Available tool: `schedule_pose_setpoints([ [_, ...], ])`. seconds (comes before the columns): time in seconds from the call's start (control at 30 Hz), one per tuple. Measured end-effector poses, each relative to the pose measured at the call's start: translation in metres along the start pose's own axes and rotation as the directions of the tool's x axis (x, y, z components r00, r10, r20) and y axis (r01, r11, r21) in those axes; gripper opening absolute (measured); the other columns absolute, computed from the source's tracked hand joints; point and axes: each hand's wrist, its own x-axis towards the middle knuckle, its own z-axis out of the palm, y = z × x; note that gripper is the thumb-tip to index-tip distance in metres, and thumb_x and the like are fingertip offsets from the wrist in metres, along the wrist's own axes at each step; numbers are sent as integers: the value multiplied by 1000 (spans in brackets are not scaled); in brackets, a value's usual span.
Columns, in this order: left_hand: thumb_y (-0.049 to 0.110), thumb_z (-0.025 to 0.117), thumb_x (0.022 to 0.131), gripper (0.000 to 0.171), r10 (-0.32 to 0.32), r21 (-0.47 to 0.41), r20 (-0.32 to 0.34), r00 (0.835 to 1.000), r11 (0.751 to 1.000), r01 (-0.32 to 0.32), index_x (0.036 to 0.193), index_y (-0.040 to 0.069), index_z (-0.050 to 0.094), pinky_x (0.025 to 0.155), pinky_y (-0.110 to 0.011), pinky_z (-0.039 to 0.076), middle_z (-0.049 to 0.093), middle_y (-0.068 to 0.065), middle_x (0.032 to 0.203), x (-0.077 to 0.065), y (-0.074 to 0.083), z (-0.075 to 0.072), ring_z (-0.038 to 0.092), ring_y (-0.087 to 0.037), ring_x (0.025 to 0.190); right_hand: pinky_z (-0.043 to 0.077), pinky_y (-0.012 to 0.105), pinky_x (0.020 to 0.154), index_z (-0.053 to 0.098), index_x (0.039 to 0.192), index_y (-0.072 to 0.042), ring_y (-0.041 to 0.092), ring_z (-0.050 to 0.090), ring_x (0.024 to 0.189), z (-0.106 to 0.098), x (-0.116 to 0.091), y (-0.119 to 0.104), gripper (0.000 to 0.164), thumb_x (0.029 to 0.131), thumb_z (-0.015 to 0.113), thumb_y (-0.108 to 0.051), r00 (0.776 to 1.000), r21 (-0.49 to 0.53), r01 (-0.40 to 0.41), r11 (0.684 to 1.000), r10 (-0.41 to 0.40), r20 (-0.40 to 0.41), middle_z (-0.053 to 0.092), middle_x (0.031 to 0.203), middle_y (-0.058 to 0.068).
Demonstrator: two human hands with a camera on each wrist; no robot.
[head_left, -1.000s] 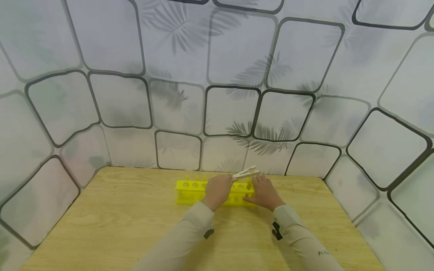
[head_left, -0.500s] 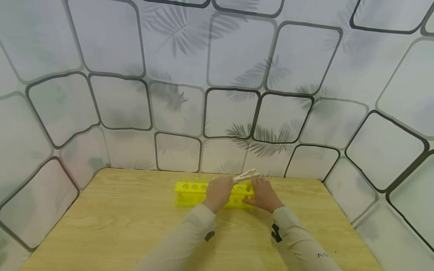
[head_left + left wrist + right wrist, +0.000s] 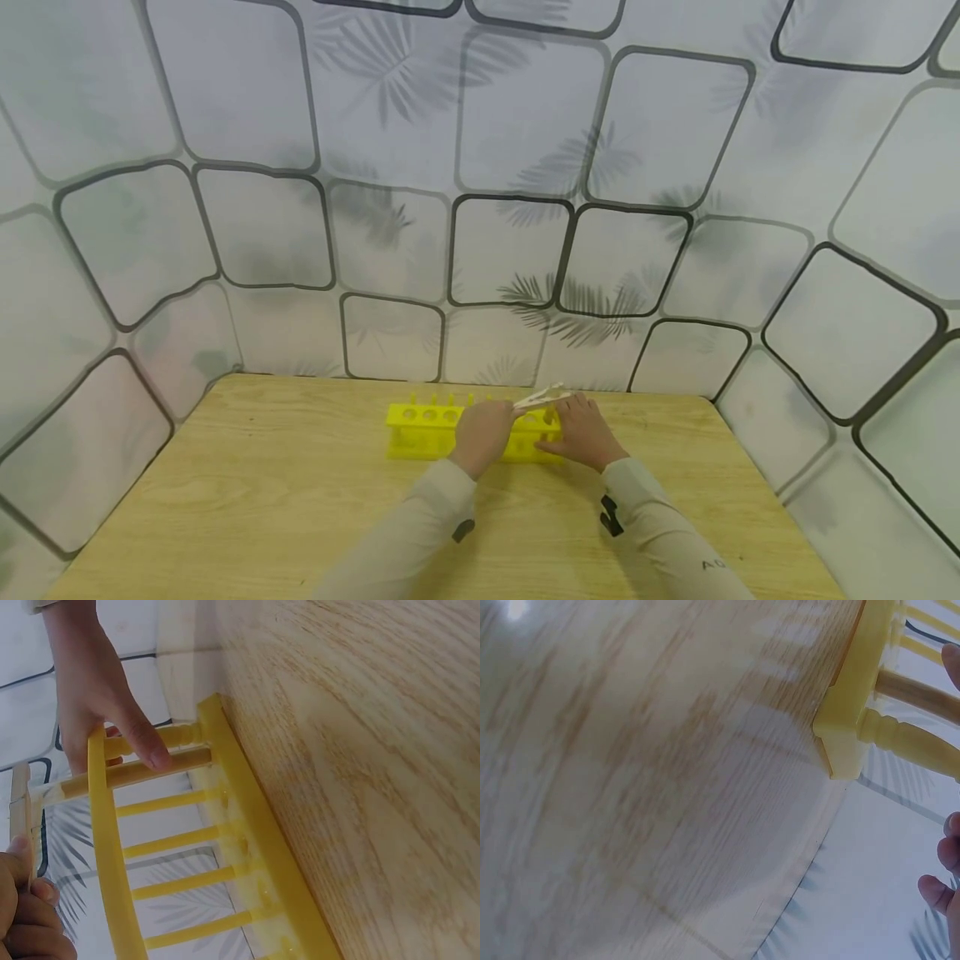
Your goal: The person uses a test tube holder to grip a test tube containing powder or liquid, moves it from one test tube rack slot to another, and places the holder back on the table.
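A yellow test tube rack (image 3: pixel 420 429) stands on the table. My left hand (image 3: pixel 482 435) grips a wooden test tube clamp (image 3: pixel 542 399) above the rack's right half. In the left wrist view, the clamp (image 3: pixel 20 806) lies at the upper end of a test tube (image 3: pixel 157 771) with brown contents, which stands in the rack's end hole; whether its jaws close round the glass I cannot tell. My right hand (image 3: pixel 587 432) holds the rack's right end, thumb in front by the tube and fingers behind. The right wrist view shows only fingertips (image 3: pixel 937 892) of it.
The rack rests on a wood-grain table (image 3: pixel 262 483), near its back edge. Behind and at both sides hangs a pale curtain-like backdrop (image 3: pixel 390 233) with dark outlines and leaf patterns. Yellow pegs (image 3: pixel 433 399) rise along the rack's back.
My left hand has tipped the clamp slightly downward, and it now sits lower over the rack. The right hand and the rack keep their places.
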Motion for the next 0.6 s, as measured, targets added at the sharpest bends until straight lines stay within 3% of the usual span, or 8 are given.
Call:
schedule_pose_setpoints([
  [0.2, 45, 49, 93, 42, -14, 17, -12, 1000, 1000, 14, 65, 15, 58, 34, -19, 22, 32, 5, 46, -2, -1, 7, 24, -7, 40, 42, 46, 80, 61, 92, -13, 31, 49, 99, 0, 0, 0, 49, 70, 75, -54, 1000, 9, 3, 1000, -3, -22, 57, 103, 12],
  [0.4, 44, 52, 92, 41, -31, -3, 11, 999, 1000, 31, 65, 14, 59, 34, -19, 22, 33, 5, 46, -3, -1, 7, 24, -7, 39, 42, 44, 76, 65, 90, -14, 28, 49, 93, 1, 1, 0, 47, 70, 74, -56, 1000, -17, 8, 1000, -8, -22, 58, 97, 9],
  [0.6, 45, 52, 92, 41, -12, 52, -1, 1000, 999, 12, 65, 15, 59, 34, -19, 24, 33, 5, 46, -5, -1, 10, 22, -7, 38, 42, 43, 77, 67, 91, -15, 27, 48, 91, 3, 1, 2, 48, 71, 72, -58, 1000, -39, 12, 999, -12, -13, 56, 97, 9],
])
